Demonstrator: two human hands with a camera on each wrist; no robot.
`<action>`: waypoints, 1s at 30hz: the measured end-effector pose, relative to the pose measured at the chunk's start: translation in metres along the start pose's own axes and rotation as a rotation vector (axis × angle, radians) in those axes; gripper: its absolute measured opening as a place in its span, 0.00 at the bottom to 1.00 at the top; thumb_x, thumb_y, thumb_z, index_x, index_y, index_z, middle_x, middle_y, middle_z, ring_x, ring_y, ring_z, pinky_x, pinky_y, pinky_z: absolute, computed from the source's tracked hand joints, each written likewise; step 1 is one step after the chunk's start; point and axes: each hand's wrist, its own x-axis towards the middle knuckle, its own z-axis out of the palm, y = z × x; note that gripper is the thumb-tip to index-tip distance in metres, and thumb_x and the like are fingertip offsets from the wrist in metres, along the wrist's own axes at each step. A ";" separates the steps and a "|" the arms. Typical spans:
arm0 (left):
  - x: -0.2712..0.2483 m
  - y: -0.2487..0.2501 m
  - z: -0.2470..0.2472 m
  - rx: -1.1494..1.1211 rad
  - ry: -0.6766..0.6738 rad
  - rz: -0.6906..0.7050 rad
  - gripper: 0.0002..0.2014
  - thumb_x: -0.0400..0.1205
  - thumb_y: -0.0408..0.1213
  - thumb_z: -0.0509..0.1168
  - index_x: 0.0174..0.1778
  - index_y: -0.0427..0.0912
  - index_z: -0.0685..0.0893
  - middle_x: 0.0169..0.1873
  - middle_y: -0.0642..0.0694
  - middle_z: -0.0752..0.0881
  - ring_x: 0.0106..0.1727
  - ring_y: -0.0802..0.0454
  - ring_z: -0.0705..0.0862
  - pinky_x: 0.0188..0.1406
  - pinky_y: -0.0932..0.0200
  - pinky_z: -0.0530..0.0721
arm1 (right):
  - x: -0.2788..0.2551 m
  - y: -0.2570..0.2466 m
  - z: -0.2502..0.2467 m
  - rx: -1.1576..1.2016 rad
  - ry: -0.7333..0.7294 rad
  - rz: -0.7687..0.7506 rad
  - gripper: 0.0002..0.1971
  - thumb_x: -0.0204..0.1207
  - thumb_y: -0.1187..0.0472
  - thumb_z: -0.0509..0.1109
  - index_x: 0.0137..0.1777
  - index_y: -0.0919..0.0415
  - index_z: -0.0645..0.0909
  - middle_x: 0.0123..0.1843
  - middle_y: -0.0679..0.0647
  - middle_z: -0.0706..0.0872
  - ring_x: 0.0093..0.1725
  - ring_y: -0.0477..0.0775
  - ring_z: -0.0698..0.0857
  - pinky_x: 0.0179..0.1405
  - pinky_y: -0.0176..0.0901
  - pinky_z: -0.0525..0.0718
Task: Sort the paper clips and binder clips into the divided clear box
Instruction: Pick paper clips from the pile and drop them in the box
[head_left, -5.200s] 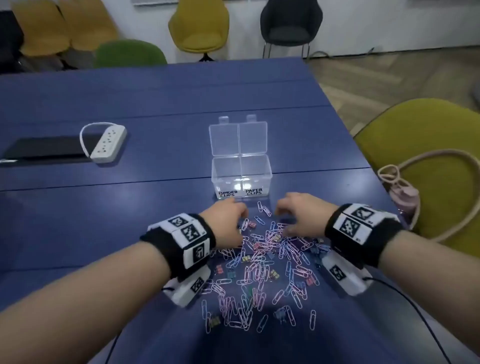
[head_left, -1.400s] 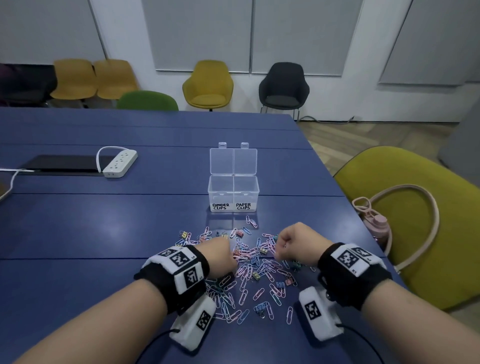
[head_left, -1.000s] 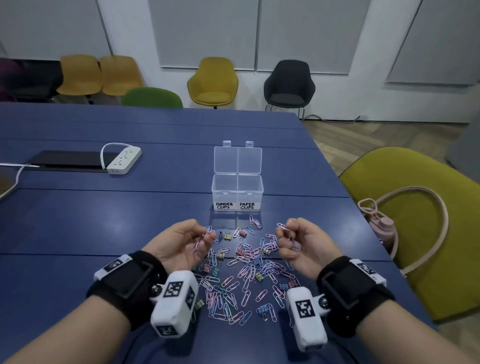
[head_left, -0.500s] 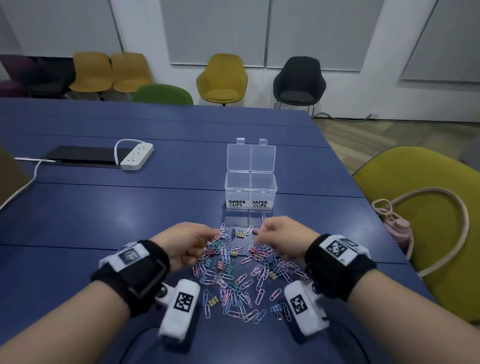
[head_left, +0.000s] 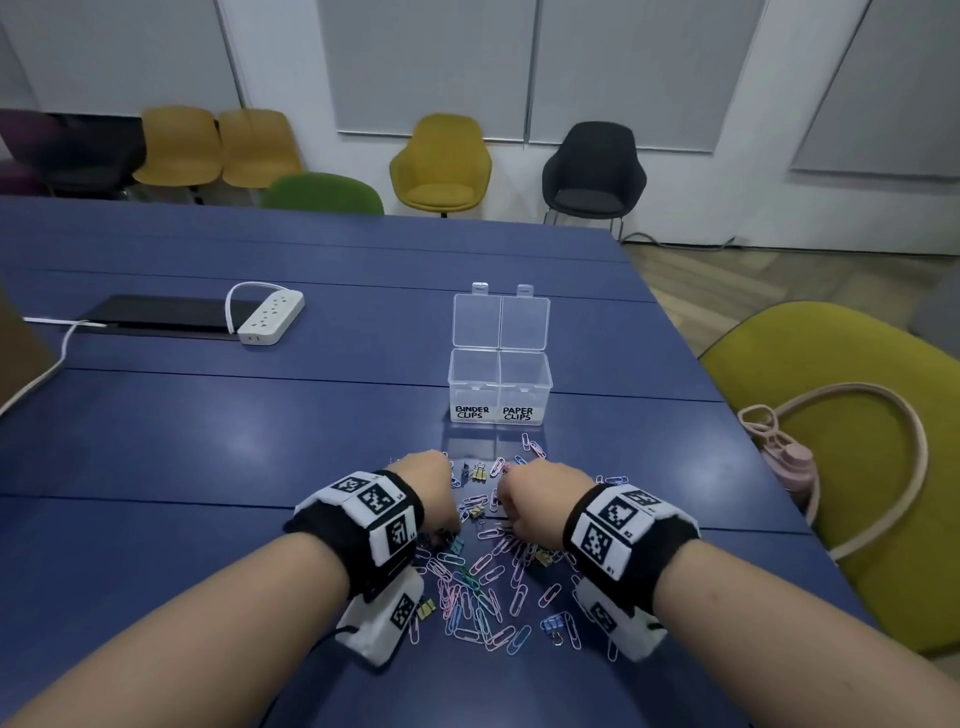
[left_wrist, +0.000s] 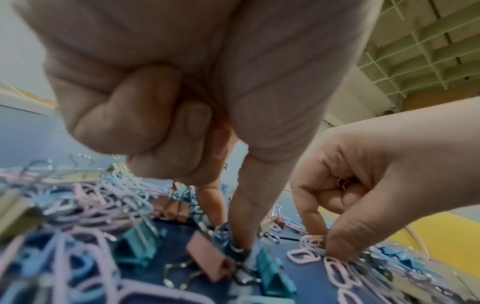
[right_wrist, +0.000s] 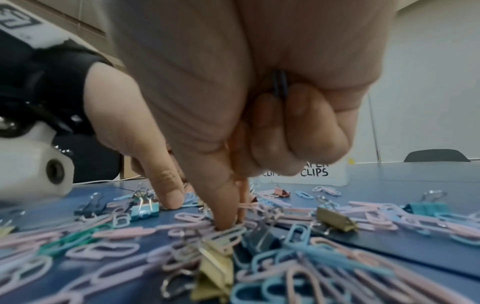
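The divided clear plastic box (head_left: 500, 382) stands open, both compartments bare; left hand (head_left: 427, 488) pinches a binder clip (left_wrist: 228, 240), right hand (head_left: 535, 501) pinches pastel paper clips (left_wrist: 311, 243).

Pastel pink, blue paper clips (head_left: 488, 597) on navy table (head_left: 208, 431)

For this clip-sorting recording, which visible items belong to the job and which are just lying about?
Job items:
divided clear box
paper clips
binder clips
left hand
right hand

Lying about:
power strip
black tablet
pink bottle
chairs
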 end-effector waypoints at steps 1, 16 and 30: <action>0.001 -0.001 0.001 0.015 0.000 0.003 0.10 0.72 0.42 0.74 0.32 0.42 0.81 0.31 0.46 0.84 0.36 0.47 0.83 0.39 0.56 0.84 | -0.001 0.001 0.001 -0.018 0.003 -0.011 0.08 0.75 0.69 0.64 0.47 0.57 0.81 0.51 0.57 0.86 0.42 0.59 0.80 0.42 0.47 0.82; -0.011 -0.014 -0.015 -1.205 -0.166 -0.018 0.10 0.77 0.30 0.55 0.30 0.43 0.68 0.23 0.48 0.70 0.20 0.55 0.64 0.16 0.67 0.58 | -0.021 0.044 0.000 1.455 -0.016 0.135 0.12 0.76 0.71 0.63 0.33 0.57 0.71 0.31 0.55 0.75 0.21 0.45 0.66 0.16 0.32 0.63; 0.005 0.010 -0.015 -1.381 -0.409 -0.121 0.03 0.74 0.28 0.55 0.36 0.38 0.72 0.25 0.45 0.73 0.18 0.55 0.69 0.09 0.69 0.61 | -0.016 0.061 0.015 2.100 -0.138 0.048 0.04 0.69 0.67 0.62 0.43 0.62 0.76 0.30 0.53 0.73 0.22 0.46 0.67 0.12 0.30 0.57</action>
